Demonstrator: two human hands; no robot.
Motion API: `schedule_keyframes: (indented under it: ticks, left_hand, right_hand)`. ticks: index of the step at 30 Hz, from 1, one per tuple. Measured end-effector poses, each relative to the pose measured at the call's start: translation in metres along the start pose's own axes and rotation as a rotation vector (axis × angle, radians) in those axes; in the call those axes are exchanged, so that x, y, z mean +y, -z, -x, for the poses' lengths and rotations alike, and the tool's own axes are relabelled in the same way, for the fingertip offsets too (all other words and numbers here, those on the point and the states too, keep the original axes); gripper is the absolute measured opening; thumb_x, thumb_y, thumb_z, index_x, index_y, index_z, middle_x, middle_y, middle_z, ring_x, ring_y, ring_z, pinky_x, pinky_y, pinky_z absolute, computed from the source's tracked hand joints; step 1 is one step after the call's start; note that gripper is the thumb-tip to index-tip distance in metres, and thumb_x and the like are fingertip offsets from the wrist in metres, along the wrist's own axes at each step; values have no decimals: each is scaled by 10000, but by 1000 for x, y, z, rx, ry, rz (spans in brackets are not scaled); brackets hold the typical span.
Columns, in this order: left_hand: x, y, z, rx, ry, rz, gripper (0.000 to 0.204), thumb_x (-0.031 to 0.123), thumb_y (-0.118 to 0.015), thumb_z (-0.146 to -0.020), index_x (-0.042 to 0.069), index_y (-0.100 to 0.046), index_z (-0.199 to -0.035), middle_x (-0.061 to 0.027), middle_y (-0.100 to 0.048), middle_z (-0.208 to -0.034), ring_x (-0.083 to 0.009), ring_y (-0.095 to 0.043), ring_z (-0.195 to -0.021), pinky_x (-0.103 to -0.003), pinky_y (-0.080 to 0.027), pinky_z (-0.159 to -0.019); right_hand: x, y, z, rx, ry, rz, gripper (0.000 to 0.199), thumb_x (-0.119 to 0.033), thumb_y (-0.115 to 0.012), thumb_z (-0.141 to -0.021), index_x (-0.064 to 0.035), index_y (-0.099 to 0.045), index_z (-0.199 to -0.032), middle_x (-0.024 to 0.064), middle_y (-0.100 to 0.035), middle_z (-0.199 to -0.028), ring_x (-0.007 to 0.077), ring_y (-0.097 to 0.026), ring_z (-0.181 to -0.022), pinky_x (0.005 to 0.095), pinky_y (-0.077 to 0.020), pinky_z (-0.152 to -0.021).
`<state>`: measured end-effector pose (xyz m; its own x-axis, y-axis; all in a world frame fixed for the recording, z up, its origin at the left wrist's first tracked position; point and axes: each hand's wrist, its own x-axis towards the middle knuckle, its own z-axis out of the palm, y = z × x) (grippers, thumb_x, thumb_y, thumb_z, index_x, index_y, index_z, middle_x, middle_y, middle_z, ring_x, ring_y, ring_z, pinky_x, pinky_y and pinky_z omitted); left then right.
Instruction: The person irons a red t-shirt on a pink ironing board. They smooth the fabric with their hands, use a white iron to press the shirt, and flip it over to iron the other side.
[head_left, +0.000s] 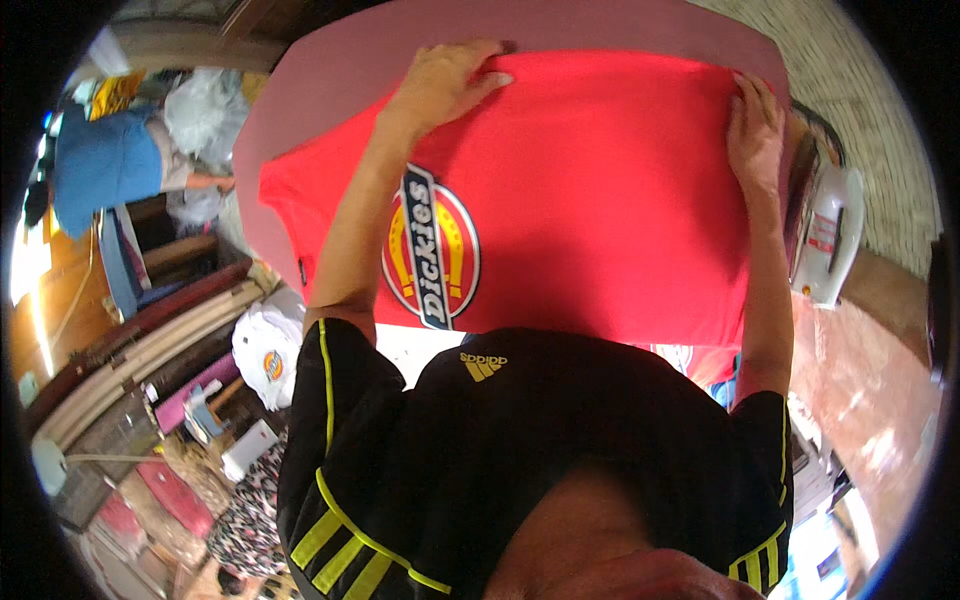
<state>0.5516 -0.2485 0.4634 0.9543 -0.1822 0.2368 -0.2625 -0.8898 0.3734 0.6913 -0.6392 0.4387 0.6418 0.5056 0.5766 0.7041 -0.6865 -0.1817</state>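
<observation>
A red T-shirt (pixel 600 190) lies spread over a padded table (pixel 340 75) with a dull pink cover. A round badge print (pixel 462 245) with a yellow horseshoe and a dark slanted band shows on the shirt's left part. At the shirt's far edge, left of its middle, my left hand (pixel 445 85) rests with thumb and fingers apart. My right hand (pixel 757 130) lies over the far right corner of the shirt, its fingers stretched out along the edge. Neither hand visibly grips the cloth.
A white iron (pixel 830 235) stands just beyond the table's right edge. On the left is a person in a blue top (pixel 105 170), near plastic bags (pixel 205 115). A white printed garment (pixel 270 350) hangs at the table's near left. Someone in patterned clothing (pixel 250 515) shows at lower left.
</observation>
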Motion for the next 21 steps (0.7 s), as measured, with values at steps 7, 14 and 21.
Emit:
schedule_keyframes:
  ticks: [7, 14, 21]
  left_hand:
    - [-51, 20, 49, 129, 134, 67, 315, 312, -643, -932, 81, -661, -1146, -135, -698, -1041, -323, -664, -961, -409, -514, -841]
    - [-92, 79, 183, 451, 563, -502, 366, 415, -650, -905, 215, -648, -1212, -82, -632, -1151, -318, -605, -1061, -504, -475, -852]
    - [-114, 116, 233, 293, 378, -180, 308, 187, -748, -814, 93, -694, -1103, -113, -651, -1131, -314, -602, -1080, -416, -472, -928]
  right_hand:
    - [17, 0, -3, -102, 70, 143, 360, -168, -465, -1012, -65, -543, -1348, 160, -535, -1379, 357, -486, -1290, 469, -348, -1092]
    - [2, 0, -12, -19, 122, 121, 309, -134, -530, -985, -22, -594, -1266, 186, -585, -1301, 355, -548, -1220, 462, -407, -1044]
    - [-246, -89, -107, -213, 429, -505, 337, -170, -662, -912, -68, -625, -1230, 119, -608, -1259, 261, -561, -1206, 403, -422, -1047]
